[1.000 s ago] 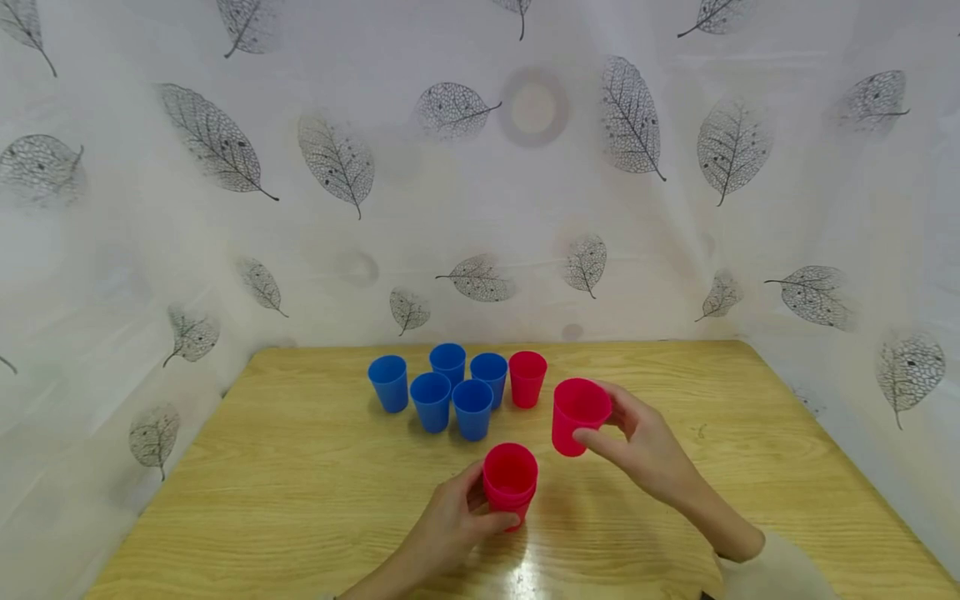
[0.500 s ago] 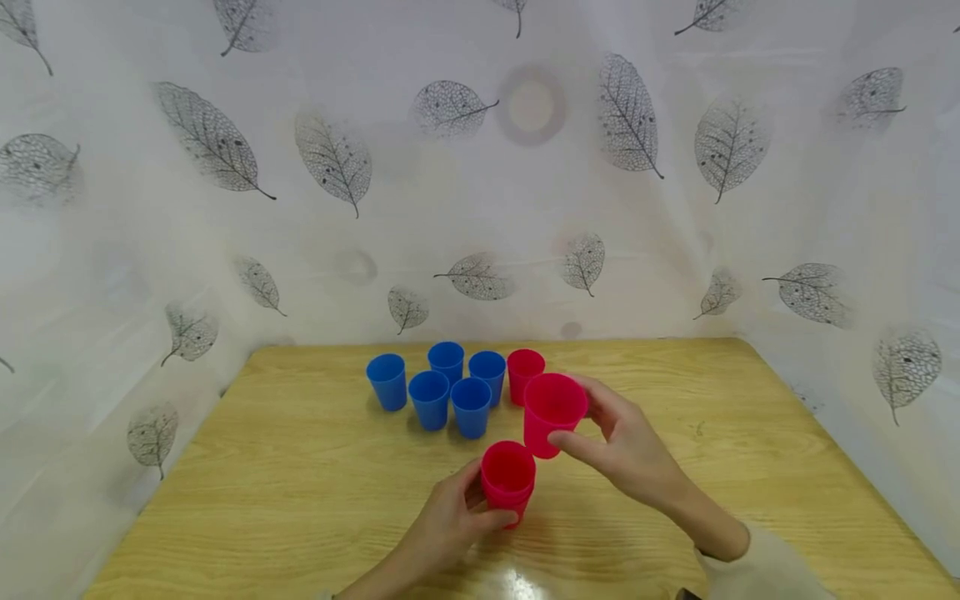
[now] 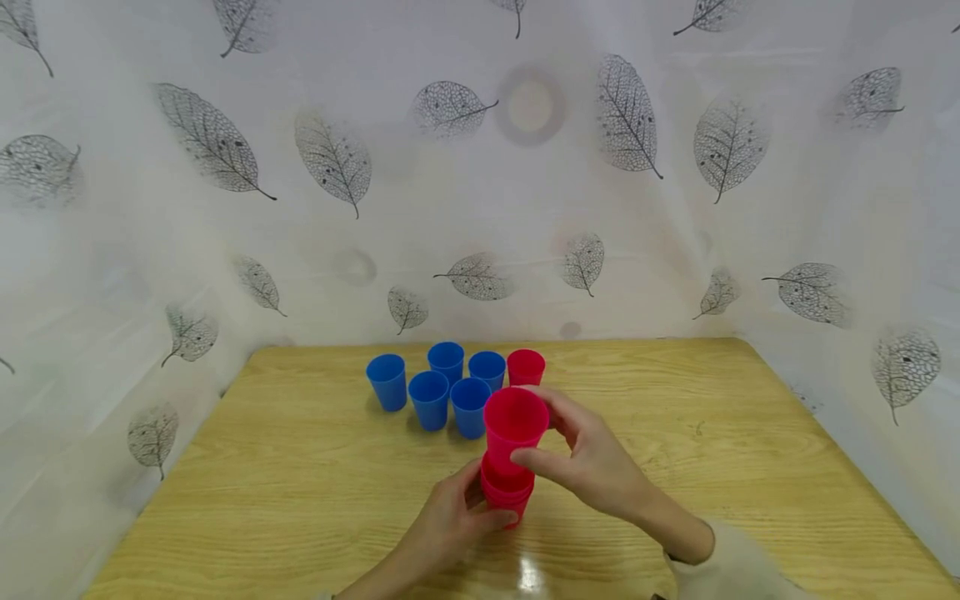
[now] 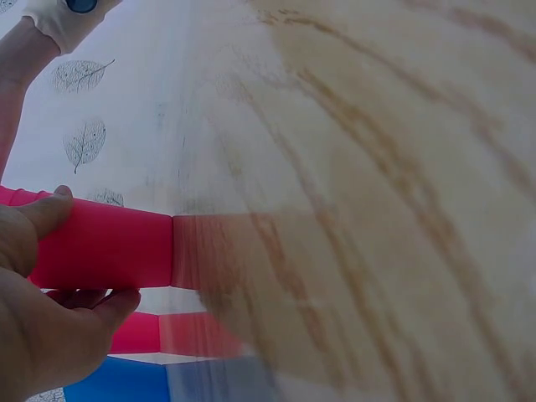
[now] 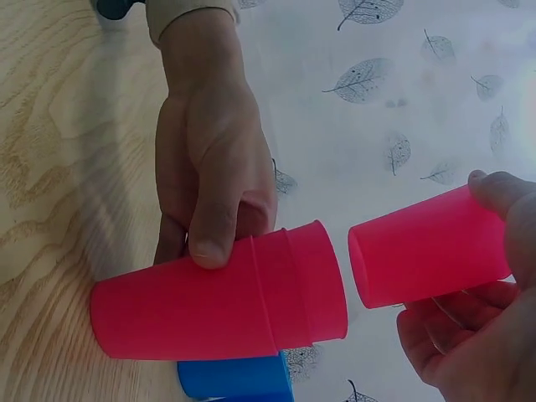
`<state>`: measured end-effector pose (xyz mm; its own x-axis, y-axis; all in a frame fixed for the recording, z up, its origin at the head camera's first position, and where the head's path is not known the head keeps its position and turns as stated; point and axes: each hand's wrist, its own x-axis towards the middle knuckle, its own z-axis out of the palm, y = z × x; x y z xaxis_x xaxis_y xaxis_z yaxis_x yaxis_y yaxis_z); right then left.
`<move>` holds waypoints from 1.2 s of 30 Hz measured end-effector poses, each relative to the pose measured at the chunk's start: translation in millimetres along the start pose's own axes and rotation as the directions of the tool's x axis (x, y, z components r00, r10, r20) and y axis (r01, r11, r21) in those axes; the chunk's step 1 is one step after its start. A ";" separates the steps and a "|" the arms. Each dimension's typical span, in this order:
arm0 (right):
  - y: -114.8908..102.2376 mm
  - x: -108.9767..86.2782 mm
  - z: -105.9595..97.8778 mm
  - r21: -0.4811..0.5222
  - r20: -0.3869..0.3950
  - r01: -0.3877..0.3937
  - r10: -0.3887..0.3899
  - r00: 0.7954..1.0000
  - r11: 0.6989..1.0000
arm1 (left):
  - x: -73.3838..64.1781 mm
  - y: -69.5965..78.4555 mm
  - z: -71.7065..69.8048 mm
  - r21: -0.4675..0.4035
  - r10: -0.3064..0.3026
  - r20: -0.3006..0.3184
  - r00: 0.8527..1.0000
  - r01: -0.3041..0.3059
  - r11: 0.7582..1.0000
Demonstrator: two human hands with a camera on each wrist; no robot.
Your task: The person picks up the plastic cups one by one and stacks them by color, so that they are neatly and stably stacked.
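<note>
My left hand (image 3: 448, 518) grips a short stack of nested red cups (image 5: 188, 310) that stands upright on the table; the rims show in the right wrist view. Just above that stack, my right hand (image 3: 596, 458) holds a single red cup (image 3: 516, 421) between thumb and fingers, its mouth facing up. In the right wrist view a small gap parts this cup's base from the stack's top rim. Behind it another red cup (image 3: 527, 367) stands on the table, its lower part hidden by the held cup and hand.
Several blue cups (image 3: 430, 402) stand upright in a group at the back, left of the lone red cup. The wooden table (image 3: 300, 500) meets a white leaf-patterned sheet (image 3: 480, 208) at its back edge. Similar sheeting hangs at both sides.
My right hand has carried its red cup leftward, from beside the stack to directly over it. My left hand and the stack have stayed put.
</note>
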<state>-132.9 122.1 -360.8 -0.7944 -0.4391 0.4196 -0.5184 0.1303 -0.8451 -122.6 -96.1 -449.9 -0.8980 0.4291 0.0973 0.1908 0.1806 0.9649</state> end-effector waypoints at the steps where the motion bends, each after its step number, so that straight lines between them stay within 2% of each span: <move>1: 0.5 0.0 1.3 0.000 0.003 0.002 -0.002 1.000 1.000 | 0.2 0.0 0.0 0.008 0.003 -0.002 1.000 -0.003 1.000; 9: 6.0 -1.8 4.7 -0.009 0.008 -0.016 0.016 1.000 1.000 | 0.6 1.1 0.4 0.023 0.003 -0.005 1.000 -0.003 1.000; 25: 15.7 -8.4 3.0 -0.017 0.012 -0.056 0.056 0.998 0.998 | 0.3 0.8 -0.2 -0.031 -0.012 0.008 1.000 0.012 0.999; 36: 19.8 -12.3 2.3 -0.032 0.014 -0.047 0.048 0.999 0.998 | 0.5 1.2 -0.1 -0.028 -0.031 0.003 1.000 0.031 0.999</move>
<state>-132.7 128.0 -383.4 -0.8137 -0.4450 0.3741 -0.4903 0.1795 -0.8529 -122.9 -95.7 -448.7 -0.9022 0.4260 0.0669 0.1520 0.1691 0.9738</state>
